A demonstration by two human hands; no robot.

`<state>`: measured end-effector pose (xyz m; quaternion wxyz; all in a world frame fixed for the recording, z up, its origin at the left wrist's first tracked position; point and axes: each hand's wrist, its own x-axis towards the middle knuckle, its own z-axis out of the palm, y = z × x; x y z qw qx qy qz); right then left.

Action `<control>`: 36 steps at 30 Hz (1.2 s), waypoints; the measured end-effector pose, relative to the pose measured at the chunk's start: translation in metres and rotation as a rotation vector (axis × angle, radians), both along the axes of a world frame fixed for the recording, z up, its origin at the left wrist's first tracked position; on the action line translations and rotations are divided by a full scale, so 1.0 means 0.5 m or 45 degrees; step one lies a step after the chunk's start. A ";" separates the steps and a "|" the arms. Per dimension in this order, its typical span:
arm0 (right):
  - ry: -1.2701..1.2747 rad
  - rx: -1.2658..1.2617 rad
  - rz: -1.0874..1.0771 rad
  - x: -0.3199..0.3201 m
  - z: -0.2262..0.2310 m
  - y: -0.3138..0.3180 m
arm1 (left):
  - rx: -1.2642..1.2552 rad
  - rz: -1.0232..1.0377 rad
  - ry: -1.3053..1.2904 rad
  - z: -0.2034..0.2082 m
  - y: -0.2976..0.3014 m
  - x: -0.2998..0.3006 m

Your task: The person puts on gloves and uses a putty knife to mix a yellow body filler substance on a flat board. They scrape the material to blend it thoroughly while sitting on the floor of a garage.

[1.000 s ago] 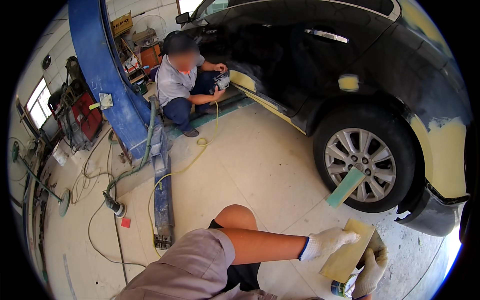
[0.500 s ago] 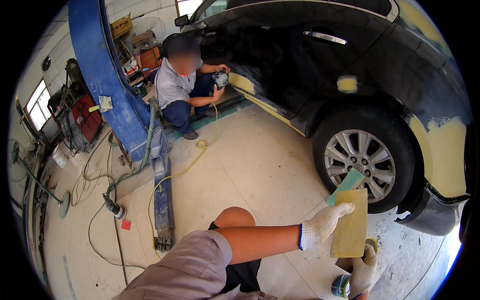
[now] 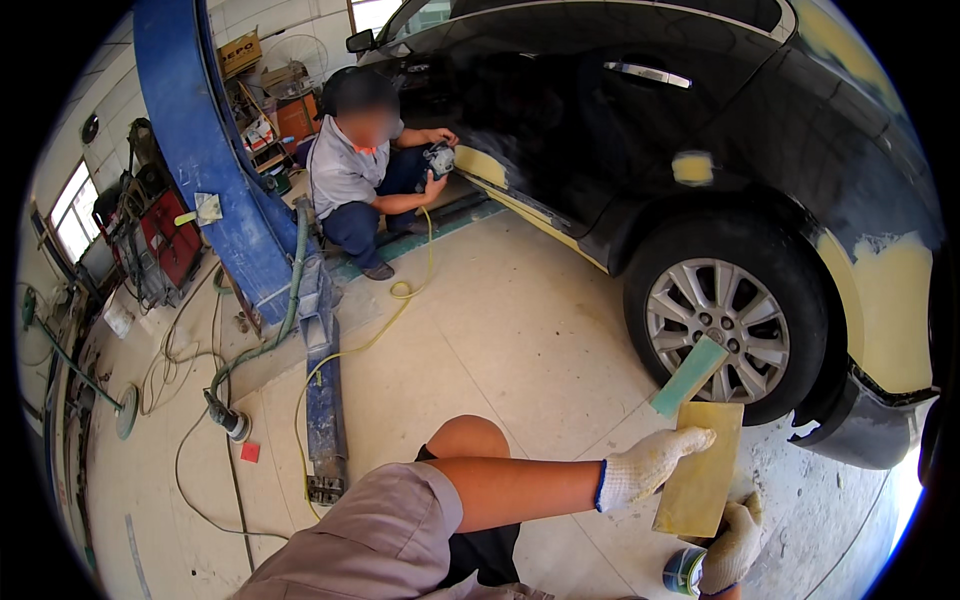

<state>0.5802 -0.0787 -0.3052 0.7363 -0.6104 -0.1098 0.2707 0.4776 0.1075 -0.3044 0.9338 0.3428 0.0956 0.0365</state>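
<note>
My left hand (image 3: 650,465), in a white knit glove with a blue cuff, grips a flat yellow rectangular board (image 3: 700,480). Its thumb lies across the board's face and the other fingers are behind. Just beyond the board's upper edge, a teal strip (image 3: 690,375) slants in front of the car wheel (image 3: 715,325); whether it touches my hand is hidden. Below the board, my gloved right hand (image 3: 732,550) is curled beside a dark round can (image 3: 684,571). What its fingers hold is hidden.
A black car (image 3: 540,110) with yellow filler patches stands ahead. Beside its sill a co-worker (image 3: 350,170) squats with a power sander (image 3: 438,160). A blue lift post (image 3: 185,130) rises at left. A yellow hose (image 3: 372,340) and a corded sander (image 3: 232,420) lie on the floor.
The board in my left hand has dropped slightly toward me and tilted. My right hand has shifted a little to the right, and a yellow-rimmed round thing beside it is now out of sight.
</note>
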 end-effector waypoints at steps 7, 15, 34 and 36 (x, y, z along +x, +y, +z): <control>-0.007 0.027 0.025 0.023 -0.016 -0.014 | -0.044 -0.007 -0.064 -0.017 0.001 0.004; -0.046 0.044 0.038 0.023 -0.022 -0.011 | -0.056 -0.036 -0.061 -0.019 -0.004 0.002; -0.038 0.086 -0.186 -0.002 0.010 0.013 | -0.014 -0.042 -0.022 -0.031 -0.010 0.003; -0.040 0.168 -0.092 0.003 0.017 0.004 | 0.014 -0.042 0.001 -0.022 -0.015 0.002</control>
